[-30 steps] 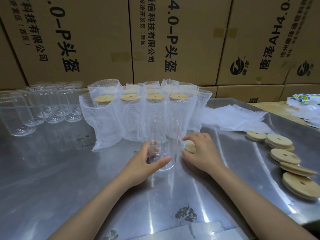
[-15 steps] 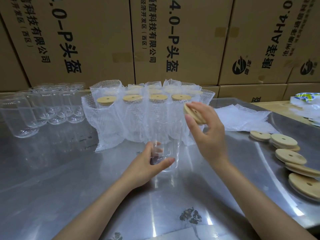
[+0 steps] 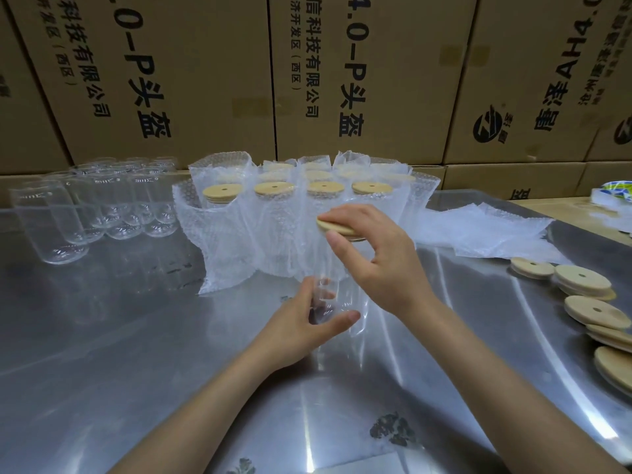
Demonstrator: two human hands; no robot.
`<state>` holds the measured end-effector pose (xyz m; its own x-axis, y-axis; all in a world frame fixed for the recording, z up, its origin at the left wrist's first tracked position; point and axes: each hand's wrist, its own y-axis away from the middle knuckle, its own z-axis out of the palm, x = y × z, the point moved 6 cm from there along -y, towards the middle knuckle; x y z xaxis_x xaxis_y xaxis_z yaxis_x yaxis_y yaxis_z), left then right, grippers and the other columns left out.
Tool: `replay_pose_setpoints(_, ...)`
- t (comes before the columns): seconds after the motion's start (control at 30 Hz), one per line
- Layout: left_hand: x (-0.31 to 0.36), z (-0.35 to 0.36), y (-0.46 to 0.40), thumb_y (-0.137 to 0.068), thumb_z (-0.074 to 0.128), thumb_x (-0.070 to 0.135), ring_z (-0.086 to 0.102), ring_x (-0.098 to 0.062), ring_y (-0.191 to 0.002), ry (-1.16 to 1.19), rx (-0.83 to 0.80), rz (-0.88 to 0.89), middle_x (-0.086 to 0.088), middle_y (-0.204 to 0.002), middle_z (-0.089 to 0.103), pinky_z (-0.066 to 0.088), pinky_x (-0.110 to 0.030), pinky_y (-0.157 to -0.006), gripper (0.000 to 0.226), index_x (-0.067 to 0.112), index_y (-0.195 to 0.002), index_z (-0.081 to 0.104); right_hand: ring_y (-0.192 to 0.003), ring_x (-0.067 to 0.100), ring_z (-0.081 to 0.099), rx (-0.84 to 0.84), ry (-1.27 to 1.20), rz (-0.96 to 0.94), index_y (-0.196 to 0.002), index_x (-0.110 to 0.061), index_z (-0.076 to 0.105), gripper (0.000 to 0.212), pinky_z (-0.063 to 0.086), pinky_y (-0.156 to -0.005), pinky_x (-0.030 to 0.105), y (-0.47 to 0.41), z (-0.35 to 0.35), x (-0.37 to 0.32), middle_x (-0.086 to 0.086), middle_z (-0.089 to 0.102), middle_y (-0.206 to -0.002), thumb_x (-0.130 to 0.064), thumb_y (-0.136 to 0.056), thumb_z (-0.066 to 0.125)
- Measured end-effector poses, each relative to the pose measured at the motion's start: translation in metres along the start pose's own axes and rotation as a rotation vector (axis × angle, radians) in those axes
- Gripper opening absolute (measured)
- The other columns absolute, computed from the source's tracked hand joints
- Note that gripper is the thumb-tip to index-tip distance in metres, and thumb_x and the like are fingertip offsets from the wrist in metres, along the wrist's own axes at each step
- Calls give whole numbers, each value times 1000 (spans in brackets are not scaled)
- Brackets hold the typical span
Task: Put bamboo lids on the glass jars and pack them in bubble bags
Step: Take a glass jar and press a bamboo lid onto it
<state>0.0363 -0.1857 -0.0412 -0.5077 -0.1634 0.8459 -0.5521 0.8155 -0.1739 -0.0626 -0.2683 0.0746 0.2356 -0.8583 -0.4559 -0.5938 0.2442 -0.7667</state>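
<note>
A clear glass jar (image 3: 333,278) stands upright on the steel table in the middle. My left hand (image 3: 307,323) grips its lower part. My right hand (image 3: 376,258) holds a round bamboo lid (image 3: 337,227) at the jar's mouth, fingers curled over it. Behind stand several lidded jars in bubble bags (image 3: 273,213). Loose bamboo lids (image 3: 588,295) lie in a row on the right. Empty glass jars (image 3: 92,206) stand at the back left.
Flat bubble bags (image 3: 478,230) lie piled at the back right. Cardboard boxes (image 3: 205,73) form a wall behind the table. The steel table (image 3: 136,354) has an edge at the right, near the lids.
My right hand picked a lid off the table, lifted it, and has brought it leftward down to the mouth of the jar. The left hand kept its grip on the jar.
</note>
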Motion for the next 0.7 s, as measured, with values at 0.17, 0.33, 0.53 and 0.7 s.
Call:
replay_pose_setpoints(0.17, 0, 1, 0, -60, 61, 81, 56, 7, -111, 2, -2, 12, 23, -124, 52, 48, -30, -99, 85, 41, -130, 36, -113, 11, 52, -3, 132, -51, -109, -19, 70, 28, 37, -98, 20, 0, 0, -2, -7, 65, -109, -34, -85, 69)
replay_pose_setpoints(0.33, 2, 2, 1, -59, 60, 83, 56, 7, -111, 4, -4, 4, 21, -125, 54, 48, -30, -99, 81, 45, -126, 37, -113, 11, 55, -8, 181, -52, -110, -21, 70, 28, 44, -96, 39, 1, 0, -2, -6, 65, -114, -34, -85, 71)
replay_pose_setpoints(0.53, 1, 2, 1, -60, 60, 82, 58, 6, -106, -10, 0, -1, 17, -121, 58, 49, -27, -94, 80, 40, -125, 41, -122, 8, 49, -25, 191, -94, -118, -21, 65, 35, 40, -102, 38, 6, 1, 1, -6, 59, -125, -41, -90, 57)
replay_pose_setpoints(0.7, 1, 2, 3, -54, 59, 86, 54, 16, -104, -4, 19, -31, 25, -119, 56, 44, -14, -89, 64, 60, -108, 37, -135, 3, 34, 71, -5, -8, -138, -27, 45, 43, 25, -110, 20, 25, -4, 41, -12, 42, -142, -40, -97, 38)
